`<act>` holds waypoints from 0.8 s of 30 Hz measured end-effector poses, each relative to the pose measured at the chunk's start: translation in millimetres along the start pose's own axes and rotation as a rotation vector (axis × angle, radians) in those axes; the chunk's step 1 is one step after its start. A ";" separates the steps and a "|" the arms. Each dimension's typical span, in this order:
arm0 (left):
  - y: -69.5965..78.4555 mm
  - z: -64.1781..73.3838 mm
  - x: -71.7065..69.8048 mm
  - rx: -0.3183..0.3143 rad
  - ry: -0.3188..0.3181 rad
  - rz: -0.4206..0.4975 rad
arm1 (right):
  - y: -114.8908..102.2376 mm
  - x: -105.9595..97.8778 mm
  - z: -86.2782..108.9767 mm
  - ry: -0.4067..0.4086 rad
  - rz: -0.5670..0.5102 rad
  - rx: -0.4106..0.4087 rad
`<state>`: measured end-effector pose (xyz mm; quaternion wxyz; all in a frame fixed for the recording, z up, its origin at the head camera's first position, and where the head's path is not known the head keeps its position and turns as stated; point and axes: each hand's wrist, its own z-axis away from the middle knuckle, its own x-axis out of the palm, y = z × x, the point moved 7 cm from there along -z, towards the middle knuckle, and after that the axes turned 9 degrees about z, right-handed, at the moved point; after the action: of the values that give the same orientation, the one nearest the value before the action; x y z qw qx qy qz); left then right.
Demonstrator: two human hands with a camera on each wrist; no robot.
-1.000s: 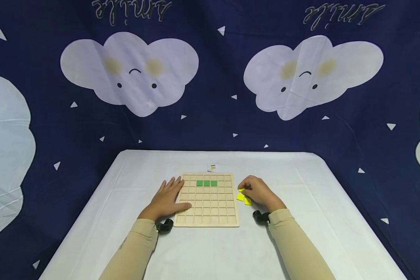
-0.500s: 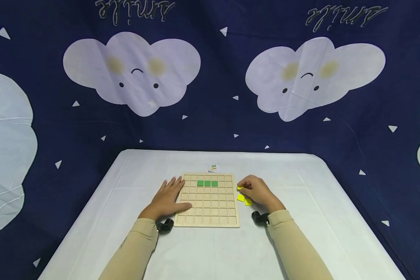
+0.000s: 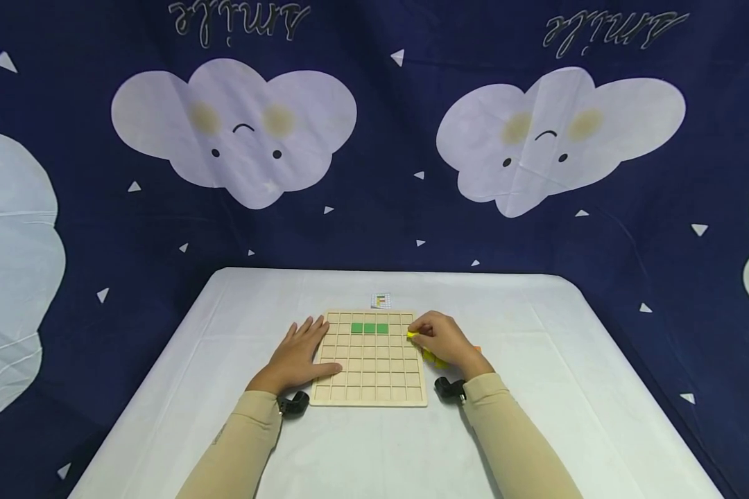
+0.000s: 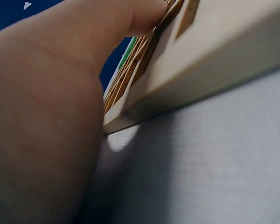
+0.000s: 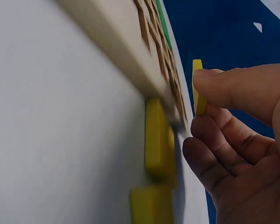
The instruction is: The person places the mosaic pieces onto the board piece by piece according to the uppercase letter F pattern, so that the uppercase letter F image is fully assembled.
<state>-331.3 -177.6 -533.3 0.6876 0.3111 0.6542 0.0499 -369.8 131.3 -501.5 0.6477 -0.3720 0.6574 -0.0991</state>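
A wooden grid board (image 3: 374, 400) lies on the white table, with three green square tiles (image 3: 369, 328) in a row in its upper part. My left hand (image 3: 296, 355) rests on the board's left side, fingers straight and thumb over the lower squares. Between thumb and fingertips my right hand (image 3: 446, 339) pinches a yellow square tile (image 5: 198, 88), raised near the board's right edge. More yellow tiles (image 5: 157, 140) lie beside that edge, partly hidden under the right hand in the head view.
A small printed card (image 3: 381, 301) lies just beyond the board. A bit of orange (image 3: 478, 349) shows behind the right wrist. A dark blue cloth with clouds (image 3: 374, 235) hangs behind the table (image 3: 362, 450).
My right hand has lifted the yellow tile and moved left to the board's right edge. An orange bit has come into sight behind it. The left hand stays still.
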 end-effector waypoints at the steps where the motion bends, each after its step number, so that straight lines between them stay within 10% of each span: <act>1: -0.7 -0.4 0.4 -0.001 -0.002 -0.002 | -2.8 1.2 -0.8 0.000 -0.006 -0.007; 24: 2.5 1.3 -2.7 0.014 0.010 -0.002 | -50.1 25.1 -20.3 -0.034 -0.031 -0.156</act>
<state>-329.6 -177.3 -529.8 0.6823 0.3150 0.6581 0.0464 -367.5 73.5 -487.5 0.6263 -0.4330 0.6462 -0.0514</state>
